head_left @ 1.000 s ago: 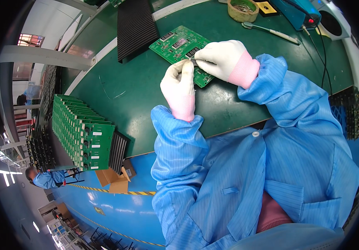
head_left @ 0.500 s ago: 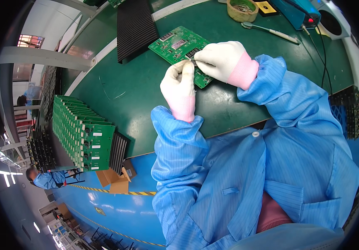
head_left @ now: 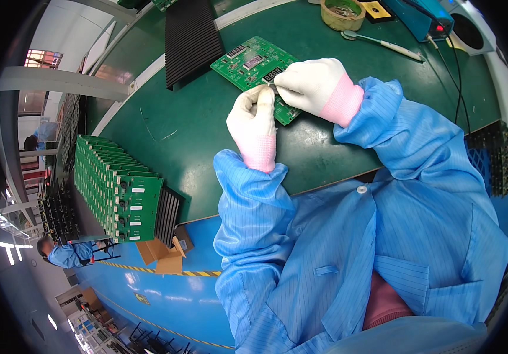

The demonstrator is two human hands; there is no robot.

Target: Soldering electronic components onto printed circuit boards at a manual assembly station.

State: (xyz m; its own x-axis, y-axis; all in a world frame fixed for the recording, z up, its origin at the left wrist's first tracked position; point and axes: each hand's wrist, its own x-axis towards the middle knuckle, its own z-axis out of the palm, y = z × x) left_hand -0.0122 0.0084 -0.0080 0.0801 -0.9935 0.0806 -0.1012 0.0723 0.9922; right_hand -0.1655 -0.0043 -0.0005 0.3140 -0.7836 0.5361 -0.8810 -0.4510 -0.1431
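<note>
A green circuit board [head_left: 248, 66] with dark digit displays lies at a slant on the green bench mat. Both my hands, in white gloves with pink cuffs, meet over its near part. My left hand [head_left: 254, 115] is closed, thumb and forefinger pinched together at the lower digit display [head_left: 273, 74]. From the right, my right hand [head_left: 313, 85] comes in with its fingertips pinched close to the left thumb. Something small sits between the two pinches, too little to name. The gloves cover part of the board's near end.
A black ribbed rack [head_left: 192, 44] stands beyond the board. At left, upright green boards [head_left: 118, 189] fill another rack. Far right are a bowl of small bits [head_left: 343, 13], a white-handled brush [head_left: 384, 45] and a blue powered unit [head_left: 422, 20] with cables. An open carton [head_left: 162, 256] is below.
My right hand has shifted very slightly left at the wrist. Both pinches stay at the same spot over the board, which has hardly moved.
</note>
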